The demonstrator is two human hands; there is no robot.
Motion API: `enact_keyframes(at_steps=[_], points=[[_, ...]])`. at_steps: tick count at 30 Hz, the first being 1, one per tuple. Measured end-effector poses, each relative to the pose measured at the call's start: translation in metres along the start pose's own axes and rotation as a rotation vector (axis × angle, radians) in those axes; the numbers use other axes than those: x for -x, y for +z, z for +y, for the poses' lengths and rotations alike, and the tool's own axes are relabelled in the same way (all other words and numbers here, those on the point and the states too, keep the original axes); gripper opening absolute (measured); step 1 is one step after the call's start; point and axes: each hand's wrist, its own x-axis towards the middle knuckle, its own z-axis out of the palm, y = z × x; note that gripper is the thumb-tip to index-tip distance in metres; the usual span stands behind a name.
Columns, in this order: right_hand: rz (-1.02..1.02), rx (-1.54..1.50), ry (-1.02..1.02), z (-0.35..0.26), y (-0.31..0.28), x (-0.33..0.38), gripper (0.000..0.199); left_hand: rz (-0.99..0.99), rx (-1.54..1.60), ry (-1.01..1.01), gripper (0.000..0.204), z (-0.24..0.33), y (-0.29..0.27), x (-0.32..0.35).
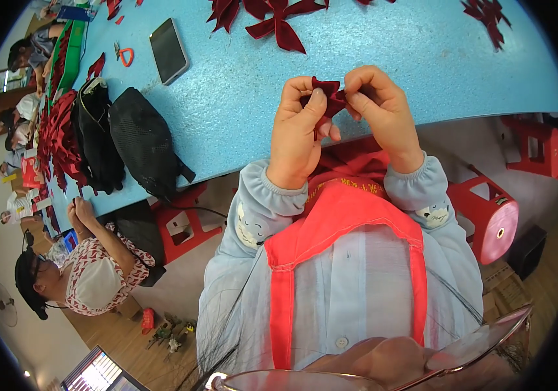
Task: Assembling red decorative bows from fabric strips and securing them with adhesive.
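Observation:
A dark red velvet bow is held between both my hands, just over the table's near edge. My left hand pinches its folded loop between thumb and fingers. With thumb and index finger, my right hand grips the bow's right side. Part of the bow is hidden behind my left fingers. Beyond my hands, several finished-looking dark red velvet bows lie on the blue table, and another cluster of velvet bows lies at the far right.
A phone, small orange-handled snips and two black bags lie to the left, beside a heap of red velvet pieces. A co-worker sits at the left. Red stools stand right of me.

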Motion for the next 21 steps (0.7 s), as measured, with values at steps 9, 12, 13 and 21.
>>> enact_keyframes(at_steps=[9,12,13,21], points=[[0.163,0.535,-0.402,-0.010,0.025,0.009,0.007,0.102,-0.373,0.346,0.013,-0.010,0.016,0.011],[0.252,0.488,-0.459,-0.003,0.025,0.009,0.010,0.079,-0.447,0.437,0.014,-0.013,0.016,0.012],[0.254,0.487,-0.459,-0.003,0.024,0.009,0.010,0.078,-0.448,0.436,0.014,-0.013,0.016,0.012],[0.162,0.086,-0.164,-0.002,0.022,0.007,0.009,0.064,-0.481,0.459,0.014,-0.017,0.013,0.011]])
